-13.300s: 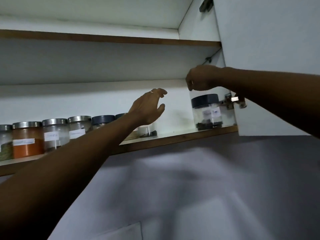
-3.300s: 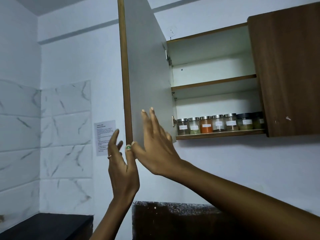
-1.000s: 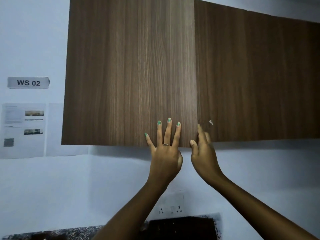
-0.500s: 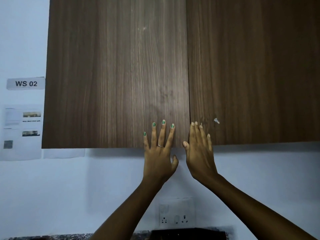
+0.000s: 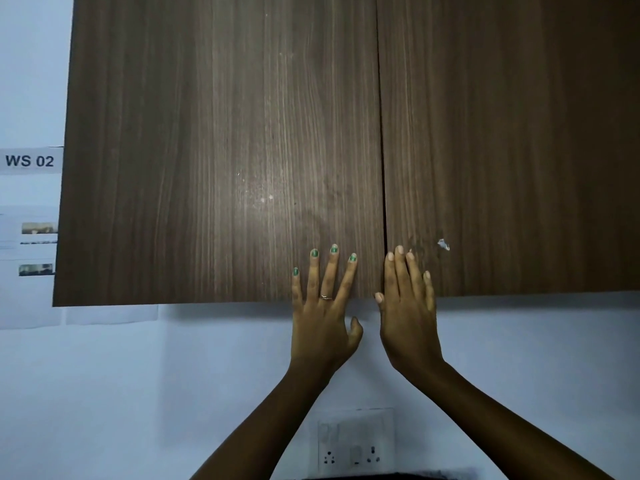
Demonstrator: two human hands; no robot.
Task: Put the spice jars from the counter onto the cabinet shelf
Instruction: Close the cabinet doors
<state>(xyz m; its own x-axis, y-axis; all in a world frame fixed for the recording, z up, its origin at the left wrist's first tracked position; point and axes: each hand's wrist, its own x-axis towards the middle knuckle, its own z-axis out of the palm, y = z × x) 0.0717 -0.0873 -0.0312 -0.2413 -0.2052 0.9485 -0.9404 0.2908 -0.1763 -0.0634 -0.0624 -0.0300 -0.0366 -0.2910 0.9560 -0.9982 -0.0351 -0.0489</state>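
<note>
Pressing flat, my left hand (image 5: 323, 317) lay on the left cabinet door (image 5: 221, 150), fingers straight and spread; my right hand (image 5: 408, 313) lay on the right cabinet door (image 5: 509, 143), fingers straight and together. Both doors were closed; spice jars could not be seen.

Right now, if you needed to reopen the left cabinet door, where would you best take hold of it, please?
Probably the left cabinet door by its bottom edge near the centre seam, from below: no handle shows, and the left hand already rests there.
</note>
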